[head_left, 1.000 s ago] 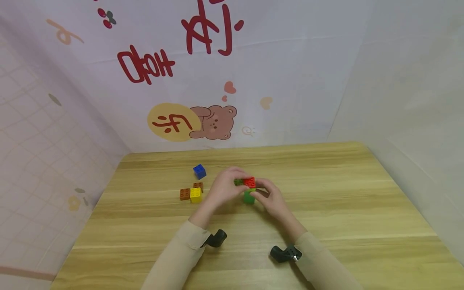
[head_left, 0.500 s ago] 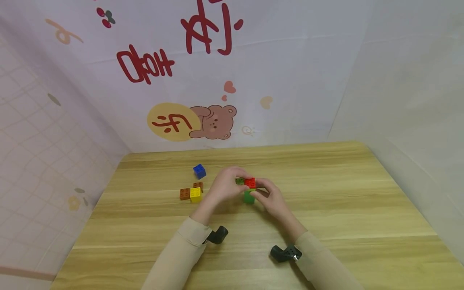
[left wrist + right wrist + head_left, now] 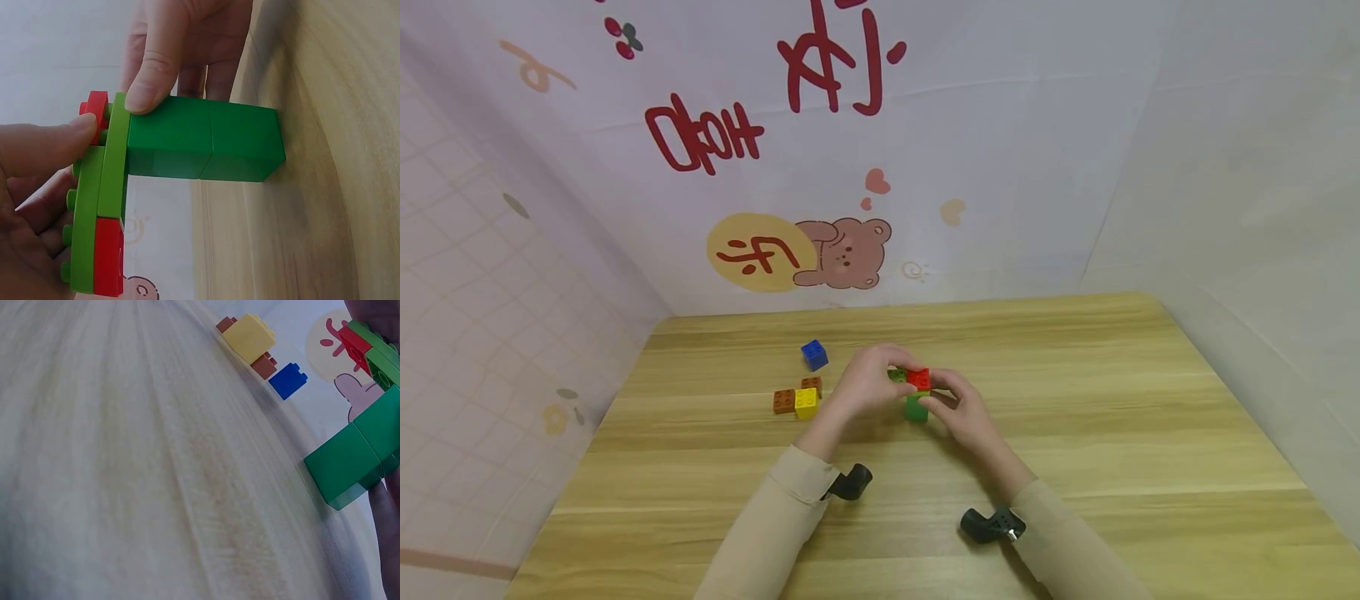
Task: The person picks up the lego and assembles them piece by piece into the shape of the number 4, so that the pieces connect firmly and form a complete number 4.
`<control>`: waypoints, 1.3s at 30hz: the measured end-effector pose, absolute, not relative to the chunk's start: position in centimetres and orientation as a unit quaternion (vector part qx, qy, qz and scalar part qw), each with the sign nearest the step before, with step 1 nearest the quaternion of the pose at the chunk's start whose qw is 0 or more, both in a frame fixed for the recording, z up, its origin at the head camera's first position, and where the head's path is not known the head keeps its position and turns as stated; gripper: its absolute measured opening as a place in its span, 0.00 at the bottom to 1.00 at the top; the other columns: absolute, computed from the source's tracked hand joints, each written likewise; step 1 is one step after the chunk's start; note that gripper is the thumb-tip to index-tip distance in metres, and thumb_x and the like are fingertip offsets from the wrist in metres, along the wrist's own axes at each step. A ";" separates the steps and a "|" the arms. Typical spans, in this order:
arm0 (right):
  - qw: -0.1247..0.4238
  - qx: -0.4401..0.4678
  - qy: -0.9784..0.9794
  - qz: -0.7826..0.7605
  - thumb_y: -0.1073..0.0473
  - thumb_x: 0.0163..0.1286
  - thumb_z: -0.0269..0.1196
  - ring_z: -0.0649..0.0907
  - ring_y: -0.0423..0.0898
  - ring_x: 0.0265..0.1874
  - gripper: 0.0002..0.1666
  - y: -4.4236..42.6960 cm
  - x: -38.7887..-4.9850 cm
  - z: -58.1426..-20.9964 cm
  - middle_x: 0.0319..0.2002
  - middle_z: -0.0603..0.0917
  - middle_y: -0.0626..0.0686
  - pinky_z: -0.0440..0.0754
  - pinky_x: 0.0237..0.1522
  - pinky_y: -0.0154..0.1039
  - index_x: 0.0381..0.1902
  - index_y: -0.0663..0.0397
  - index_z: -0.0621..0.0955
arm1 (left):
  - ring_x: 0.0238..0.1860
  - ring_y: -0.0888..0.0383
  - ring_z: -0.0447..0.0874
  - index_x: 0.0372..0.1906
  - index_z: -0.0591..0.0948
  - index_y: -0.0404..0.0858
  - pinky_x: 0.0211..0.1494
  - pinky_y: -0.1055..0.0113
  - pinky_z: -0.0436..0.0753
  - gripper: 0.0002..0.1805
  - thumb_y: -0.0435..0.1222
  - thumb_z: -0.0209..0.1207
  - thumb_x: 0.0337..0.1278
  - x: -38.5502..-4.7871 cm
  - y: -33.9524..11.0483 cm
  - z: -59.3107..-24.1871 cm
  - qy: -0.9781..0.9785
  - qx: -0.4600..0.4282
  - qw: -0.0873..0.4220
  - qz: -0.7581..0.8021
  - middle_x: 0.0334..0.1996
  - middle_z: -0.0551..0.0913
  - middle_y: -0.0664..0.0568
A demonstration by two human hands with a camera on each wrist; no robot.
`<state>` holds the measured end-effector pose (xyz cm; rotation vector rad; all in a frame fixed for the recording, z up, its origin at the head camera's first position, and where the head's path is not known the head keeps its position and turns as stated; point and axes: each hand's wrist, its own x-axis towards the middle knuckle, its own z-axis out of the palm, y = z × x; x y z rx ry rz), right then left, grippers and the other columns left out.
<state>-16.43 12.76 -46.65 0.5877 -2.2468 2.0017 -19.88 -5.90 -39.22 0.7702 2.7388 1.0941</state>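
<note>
Green and upright, that column (image 3: 203, 139) stood at the table (image 3: 1075, 433)! The right hand (image 3: 966, 412) gripped it near its top, fingers snug; the left hand (image 3: 867, 382) pinched the red block (image 3: 918, 378) above. Steady bracing and straight pressing looked wise.

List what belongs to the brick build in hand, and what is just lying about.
In the job:
left hand, at the build's top
right hand, on the dark green bricks
dark green bricks
light green bricks
red bricks

Apparently lying about, though they might be spares:
blue brick
yellow brick
two brown bricks
</note>
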 end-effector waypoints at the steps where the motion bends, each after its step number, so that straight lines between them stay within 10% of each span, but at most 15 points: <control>1: 0.037 0.191 -0.732 0.653 0.73 0.66 0.64 0.78 0.55 0.54 0.20 12.8 -16.4 -46.6 0.54 0.78 0.66 0.79 0.57 0.48 0.55 0.72 0.77 | 0.49 0.57 0.81 0.46 0.89 0.43 0.57 0.57 0.78 0.14 0.32 0.71 0.53 -19.9 -5.9 -39.2 0.897 0.253 0.047 0.359 0.43 0.86 0.57; 39: 0.034 0.190 -0.734 0.651 0.73 0.65 0.65 0.77 0.62 0.55 0.19 12.8 -16.4 -46.4 0.52 0.78 0.66 0.78 0.58 0.52 0.54 0.73 0.78 | 0.43 0.57 0.80 0.41 0.90 0.40 0.53 0.60 0.79 0.13 0.31 0.75 0.47 -20.9 -5.9 -39.0 0.889 0.269 0.075 0.363 0.38 0.85 0.56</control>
